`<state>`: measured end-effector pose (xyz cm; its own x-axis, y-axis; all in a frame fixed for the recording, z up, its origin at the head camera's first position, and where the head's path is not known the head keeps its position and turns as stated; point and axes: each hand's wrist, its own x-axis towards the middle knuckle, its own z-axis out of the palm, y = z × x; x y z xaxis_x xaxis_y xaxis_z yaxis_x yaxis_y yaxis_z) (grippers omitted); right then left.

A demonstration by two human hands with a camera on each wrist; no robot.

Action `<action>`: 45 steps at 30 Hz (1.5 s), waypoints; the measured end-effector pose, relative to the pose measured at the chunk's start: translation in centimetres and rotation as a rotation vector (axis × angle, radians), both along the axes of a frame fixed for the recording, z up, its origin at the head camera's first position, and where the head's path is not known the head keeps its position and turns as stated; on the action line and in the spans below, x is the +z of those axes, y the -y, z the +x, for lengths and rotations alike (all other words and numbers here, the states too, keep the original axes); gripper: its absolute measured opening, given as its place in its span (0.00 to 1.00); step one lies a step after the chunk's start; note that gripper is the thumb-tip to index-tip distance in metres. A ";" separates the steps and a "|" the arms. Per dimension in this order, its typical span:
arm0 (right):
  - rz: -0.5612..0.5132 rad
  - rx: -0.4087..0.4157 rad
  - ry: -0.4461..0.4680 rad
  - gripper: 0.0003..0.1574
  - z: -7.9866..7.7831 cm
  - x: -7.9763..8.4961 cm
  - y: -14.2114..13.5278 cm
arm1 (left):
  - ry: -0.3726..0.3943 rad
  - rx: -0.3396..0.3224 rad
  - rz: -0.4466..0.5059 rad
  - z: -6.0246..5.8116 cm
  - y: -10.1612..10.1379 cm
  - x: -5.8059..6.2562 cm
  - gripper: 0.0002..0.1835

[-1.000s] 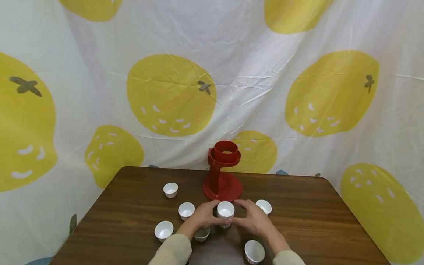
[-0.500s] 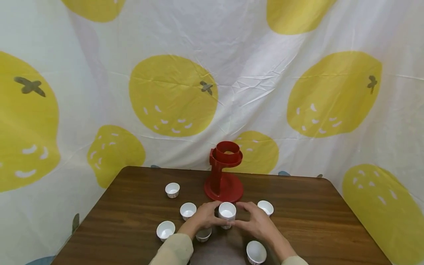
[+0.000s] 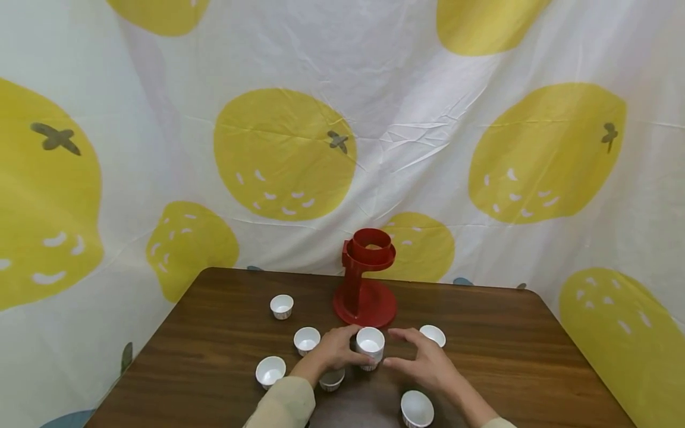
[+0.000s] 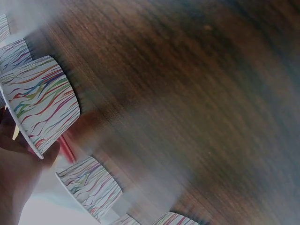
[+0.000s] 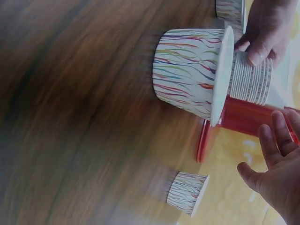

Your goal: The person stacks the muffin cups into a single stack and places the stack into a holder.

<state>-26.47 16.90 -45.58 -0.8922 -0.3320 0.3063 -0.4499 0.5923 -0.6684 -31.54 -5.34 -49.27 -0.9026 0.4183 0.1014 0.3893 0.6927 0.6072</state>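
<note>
A stack of white paper cups stands upright in the middle of the table. Around its left side curls my left hand, thumb in front and fingers behind. In the right wrist view the many nested rims of the stack show beside the left thumb. My right hand is just right of the stack, apart from it, thumb and fingers spread with nothing between them. Single cups with coloured wavy lines sit close by, one large in the right wrist view, the near right cup.
Behind the stack rises a red stand with a ring-shaped top. Single cups stand left of the hands, such as the far left cup; another cup is behind the right hand. A lemon-print cloth hangs behind the brown table.
My right hand has drawn away to the right from the stack and its fingers have spread. The left hand keeps its hold. The head view has shifted slightly.
</note>
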 end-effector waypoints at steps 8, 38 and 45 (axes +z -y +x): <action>-0.008 0.045 0.058 0.37 1.0 -0.2 -1.1 | 0.007 0.001 0.000 0.0 0.1 0.1 0.35; 0.145 0.110 -0.092 0.43 3.0 -3.3 -5.1 | -0.047 -0.008 -0.007 0.2 0.2 0.4 0.35; 0.168 0.170 -0.159 0.48 3.4 -4.6 -6.1 | -0.040 -0.009 -0.011 0.1 0.3 0.3 0.35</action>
<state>-23.10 23.03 -50.18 -0.7644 -0.5307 0.3660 -0.6436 0.5955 -0.4808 -31.41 -5.63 -49.02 -0.8941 0.4277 0.1333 0.4196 0.6954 0.5834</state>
